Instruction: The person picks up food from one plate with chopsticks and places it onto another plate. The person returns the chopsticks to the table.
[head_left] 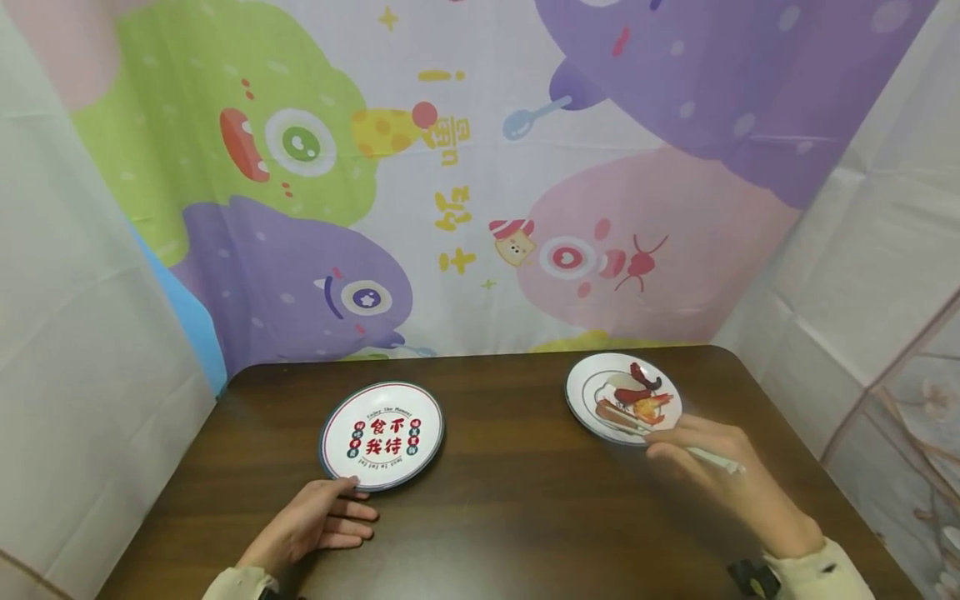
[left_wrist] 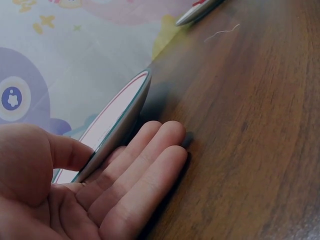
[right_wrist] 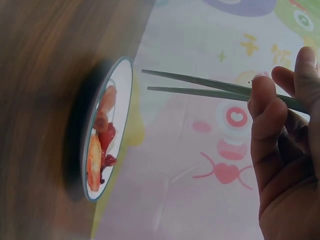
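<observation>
Brown wood-grain table (head_left: 510,517) stood before cartoon-print backdrop (head_left: 483,317): green monster (head_left: 187,83), pink monster (head_left: 652,217), purple monsters (head_left: 292,271), yellow Chinese characters (head_left: 453,210). White left curtain (head_left: 67,250), branch-printed right curtain (head_left: 907,367) flanked it. Thin pale thread (left_wrist: 222,33) lay on the table.

So the lettered plate (head_left: 381,436) is white with a blue rim and red characters, flat at 11 o'clock, left hand (head_left: 318,521) pinching its edge around 7. The food plate (head_left: 589,383) sits at 1 o'clock with a brown sausage-looking piece (right_wrist: 108,97) and an orange shrimp-looking one (head_left: 651,407). Grey-green chopsticks (right_wrist: 210,82), right hand (head_left: 723,471) gripping, tips apart, point toward 10.
</observation>
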